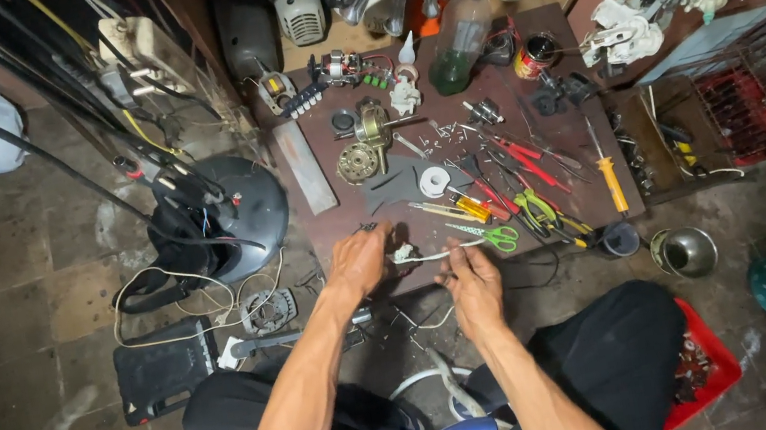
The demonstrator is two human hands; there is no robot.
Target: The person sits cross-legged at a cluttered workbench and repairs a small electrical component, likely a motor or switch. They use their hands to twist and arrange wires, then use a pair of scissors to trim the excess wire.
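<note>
Roughly: both forearms reach forward over the knees to the near edge of the board (538, 30); left hand (360, 261) curled, knuckles up, pinching one end of a white wire (432, 256), right hand (470, 283) pinching the other; hands close, not touching; scissors (492, 235) just beyond

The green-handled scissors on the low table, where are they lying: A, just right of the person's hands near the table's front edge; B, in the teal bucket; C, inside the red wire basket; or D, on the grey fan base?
A: the green-handled scissors lie on the table, just beyond the right hand.
</note>
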